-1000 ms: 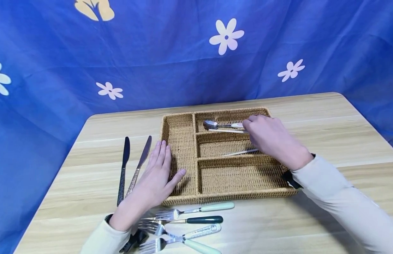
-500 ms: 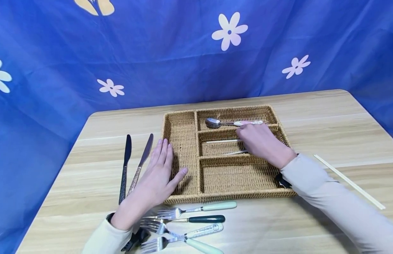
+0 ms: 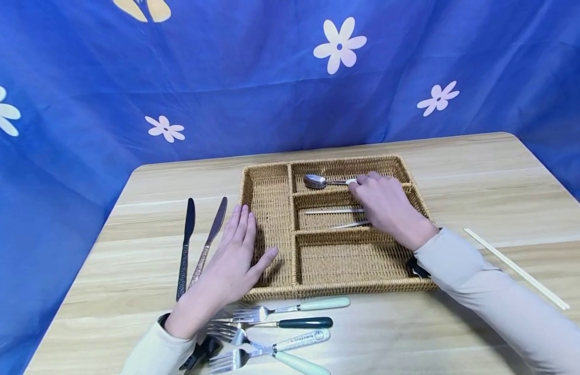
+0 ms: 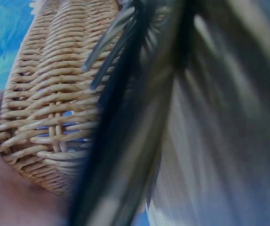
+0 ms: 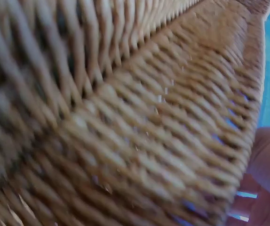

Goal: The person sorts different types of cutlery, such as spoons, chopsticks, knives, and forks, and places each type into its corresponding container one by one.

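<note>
A wicker cutlery tray [image 3: 293,260] with several compartments stands mid-table. My left hand [image 3: 231,258], fingers straight, rests against its left rim. My right hand [image 3: 385,205] is over the divider between the back and middle compartments. Its fingertips are near the handle of a spoon [image 3: 315,181] in the back compartment and cover most of that handle. Whether they hold anything is hidden. Two pale chopsticks [image 3: 334,211] lie in the middle compartment, their right ends behind the hand. In the right wrist view, wicker wall [image 5: 163,117] fills most of the picture, with bent fingers [image 5: 259,202] at lower right.
Left of the tray lie a black knife [image 3: 186,245] and a copper-coloured knife [image 3: 212,234]. Several forks [image 3: 304,323] with mint, dark green and white handles overlap in front. Chopsticks [image 3: 517,268] lie on the table right of my forearm. A blue flowered curtain [image 3: 252,78] hangs behind.
My right hand went from the back compartment down into the middle one, leaving a chopstick there, then rose slightly toward the spoon handle. My left hand stayed at the tray's rim.
</note>
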`<action>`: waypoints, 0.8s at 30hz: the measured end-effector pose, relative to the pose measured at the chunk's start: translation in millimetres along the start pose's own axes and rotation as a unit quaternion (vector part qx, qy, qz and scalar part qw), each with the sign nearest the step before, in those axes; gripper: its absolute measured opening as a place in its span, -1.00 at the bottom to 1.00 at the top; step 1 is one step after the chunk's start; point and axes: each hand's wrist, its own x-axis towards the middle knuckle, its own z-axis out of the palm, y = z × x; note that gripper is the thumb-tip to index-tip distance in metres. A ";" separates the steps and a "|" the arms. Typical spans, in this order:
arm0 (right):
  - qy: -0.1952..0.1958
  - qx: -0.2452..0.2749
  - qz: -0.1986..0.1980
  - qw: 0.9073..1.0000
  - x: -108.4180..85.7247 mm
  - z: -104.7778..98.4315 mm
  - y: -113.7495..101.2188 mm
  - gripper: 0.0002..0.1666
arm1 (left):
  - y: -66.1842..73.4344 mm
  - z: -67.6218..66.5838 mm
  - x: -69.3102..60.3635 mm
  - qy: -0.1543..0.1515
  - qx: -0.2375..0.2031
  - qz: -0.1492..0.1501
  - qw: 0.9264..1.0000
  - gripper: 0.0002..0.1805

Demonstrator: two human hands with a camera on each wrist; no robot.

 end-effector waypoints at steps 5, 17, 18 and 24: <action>0.020 0.035 0.019 0.999 -2.1 -17.7 7.0 -0.67 | 0.2 0.8 0.5 -0.001 -0.009 -0.003 1.000 -0.06; 0.034 0.058 0.142 0.988 -37.4 -73.9 50.3 -0.77 | -0.3 0.2 1.1 -0.003 -0.004 -0.001 1.000 -0.05; 0.039 0.051 0.146 0.987 -42.9 -76.5 54.0 -0.77 | -0.2 -0.1 1.1 -0.004 -0.005 -0.002 1.000 -0.05; 0.040 0.036 0.178 0.982 -77.4 -81.6 68.8 -0.79 | 0.1 -1.2 1.1 -0.006 -0.011 -0.003 1.000 -0.07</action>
